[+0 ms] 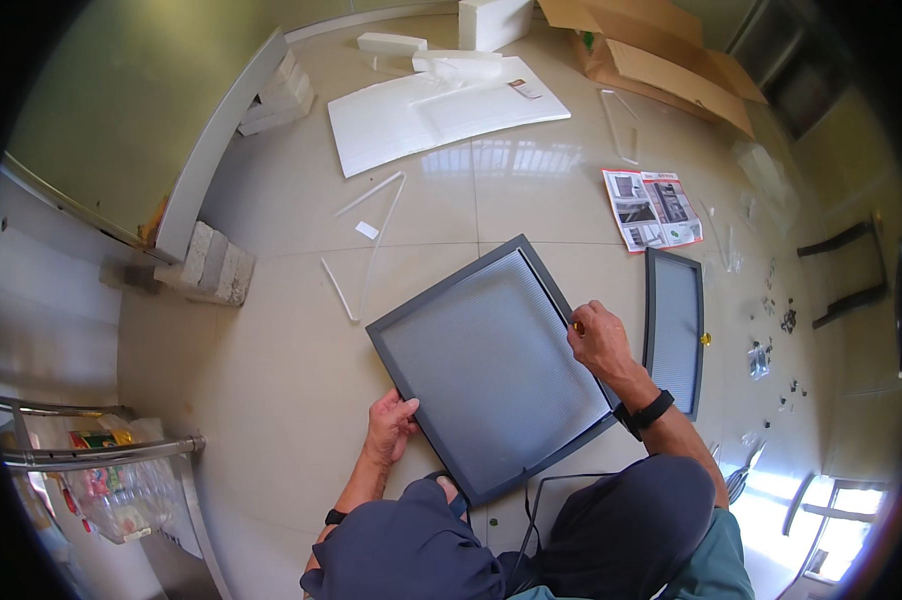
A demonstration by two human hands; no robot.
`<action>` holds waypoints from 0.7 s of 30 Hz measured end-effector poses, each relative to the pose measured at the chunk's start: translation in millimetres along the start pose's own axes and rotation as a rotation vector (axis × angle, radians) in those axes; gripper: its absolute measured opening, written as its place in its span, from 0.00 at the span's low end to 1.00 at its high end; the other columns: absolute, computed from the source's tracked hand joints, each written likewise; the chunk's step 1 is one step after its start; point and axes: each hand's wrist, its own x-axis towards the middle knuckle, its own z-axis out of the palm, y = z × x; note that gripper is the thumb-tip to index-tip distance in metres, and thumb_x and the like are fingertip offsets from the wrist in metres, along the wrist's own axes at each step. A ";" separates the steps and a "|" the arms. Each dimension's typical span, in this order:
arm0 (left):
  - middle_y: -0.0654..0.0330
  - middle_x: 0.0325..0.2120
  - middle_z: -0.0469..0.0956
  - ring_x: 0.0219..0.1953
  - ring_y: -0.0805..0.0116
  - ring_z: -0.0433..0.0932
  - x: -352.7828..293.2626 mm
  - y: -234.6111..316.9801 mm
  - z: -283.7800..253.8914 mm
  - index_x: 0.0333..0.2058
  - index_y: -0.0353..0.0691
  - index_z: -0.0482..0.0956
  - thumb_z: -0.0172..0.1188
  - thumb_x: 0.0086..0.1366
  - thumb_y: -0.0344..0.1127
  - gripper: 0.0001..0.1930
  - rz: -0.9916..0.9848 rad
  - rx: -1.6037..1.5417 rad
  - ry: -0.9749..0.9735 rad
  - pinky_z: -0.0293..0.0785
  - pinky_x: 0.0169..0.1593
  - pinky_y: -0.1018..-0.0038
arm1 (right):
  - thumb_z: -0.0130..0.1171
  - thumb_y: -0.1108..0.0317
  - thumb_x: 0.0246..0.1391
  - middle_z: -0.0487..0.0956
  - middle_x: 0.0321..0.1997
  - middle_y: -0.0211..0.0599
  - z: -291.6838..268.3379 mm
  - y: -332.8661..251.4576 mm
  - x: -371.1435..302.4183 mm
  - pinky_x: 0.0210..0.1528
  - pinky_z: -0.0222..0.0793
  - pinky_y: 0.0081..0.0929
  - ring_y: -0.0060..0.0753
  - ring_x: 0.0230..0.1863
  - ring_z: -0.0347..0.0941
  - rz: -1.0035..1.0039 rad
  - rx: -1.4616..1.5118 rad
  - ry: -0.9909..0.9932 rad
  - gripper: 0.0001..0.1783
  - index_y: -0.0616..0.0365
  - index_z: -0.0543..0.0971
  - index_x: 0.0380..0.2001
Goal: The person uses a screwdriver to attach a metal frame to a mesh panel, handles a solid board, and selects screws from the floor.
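Before the knees in dark trousers (401,545): a big square grey mesh panel with a dark frame (486,365) sits turned like a diamond, one corner near the person.
Left hand (391,428): its thumb is on the panel's left edge and its fingers go under, gripping it, maybe to keep it still.
Right hand (598,335): its fingers bend in at the right edge and seem to pinch a small gold-coloured bit (578,328); I cannot tell what it is.
Narrow grey mesh panel with a dark frame (676,325): it lies just to the right, maybe for easy reach.
Open paper sheet with pictures (656,210): it lies face up, maybe for looking at.
Edges: the right side is tight, and a thin black cord (533,495) by the near corner could catch.
Room: tan floor tiles (271,400) on the left give more space to turn the big panel.
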 end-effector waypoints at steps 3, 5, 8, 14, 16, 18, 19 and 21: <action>0.67 0.36 0.81 0.32 0.79 0.78 -0.7 -0.3 4.1 0.47 0.40 0.76 0.61 0.63 0.30 0.13 0.002 0.016 0.036 0.67 0.27 0.83 | 0.60 0.71 0.53 0.77 0.40 0.55 4.0 2.9 1.2 0.46 0.74 0.41 0.54 0.41 0.76 0.085 -0.006 0.029 0.09 0.65 0.80 0.35; 0.68 0.35 0.81 0.30 0.80 0.77 0.1 -0.7 9.1 0.45 0.41 0.76 0.62 0.63 0.31 0.11 0.007 0.006 0.041 0.66 0.26 0.84 | 0.61 0.70 0.49 0.78 0.42 0.58 15.1 21.6 4.8 0.48 0.73 0.43 0.55 0.43 0.77 0.098 0.060 0.105 0.14 0.67 0.79 0.39; 0.66 0.34 0.81 0.29 0.79 0.78 -0.1 -6.0 2.1 0.44 0.40 0.77 0.62 0.63 0.31 0.11 0.020 0.062 0.107 0.69 0.26 0.82 | 0.62 0.69 0.47 0.79 0.43 0.60 -0.1 4.6 16.0 0.50 0.73 0.44 0.56 0.45 0.77 0.226 0.021 -0.208 0.19 0.68 0.78 0.43; 0.61 0.32 0.81 0.28 0.73 0.79 5.1 -2.6 21.9 0.43 0.34 0.77 0.63 0.62 0.30 0.11 0.035 0.331 0.338 0.75 0.26 0.77 | 0.58 0.64 0.45 0.80 0.42 0.57 -7.4 9.1 9.4 0.50 0.73 0.40 0.52 0.43 0.77 0.123 0.142 -0.095 0.23 0.70 0.78 0.43; 0.61 0.30 0.81 0.27 0.73 0.79 7.8 -6.7 20.1 0.41 0.34 0.77 0.64 0.61 0.29 0.10 0.033 0.366 0.352 0.75 0.25 0.77 | 0.57 0.63 0.44 0.80 0.41 0.56 -3.8 18.3 9.2 0.49 0.73 0.39 0.50 0.43 0.77 0.155 0.199 -0.100 0.24 0.70 0.77 0.43; 0.61 0.29 0.81 0.27 0.72 0.80 7.8 -7.6 15.9 0.40 0.33 0.78 0.64 0.60 0.27 0.10 0.031 0.404 0.370 0.75 0.25 0.76 | 0.56 0.62 0.43 0.79 0.40 0.55 -1.1 22.6 10.0 0.49 0.73 0.38 0.49 0.42 0.76 0.186 0.260 -0.107 0.25 0.70 0.77 0.43; 0.61 0.30 0.81 0.28 0.71 0.80 6.9 -6.4 13.1 0.40 0.34 0.78 0.64 0.60 0.26 0.09 -0.010 0.442 0.358 0.76 0.27 0.75 | 0.57 0.61 0.42 0.79 0.40 0.55 -0.2 22.2 11.5 0.49 0.73 0.38 0.48 0.43 0.76 0.224 0.254 -0.151 0.26 0.70 0.77 0.42; 0.61 0.31 0.82 0.30 0.71 0.81 5.8 -5.2 12.3 0.40 0.35 0.79 0.64 0.60 0.25 0.09 -0.050 0.482 0.346 0.77 0.28 0.74 | 0.57 0.61 0.41 0.78 0.40 0.55 2.6 25.0 13.2 0.49 0.72 0.38 0.48 0.43 0.75 0.263 0.249 -0.193 0.27 0.70 0.77 0.42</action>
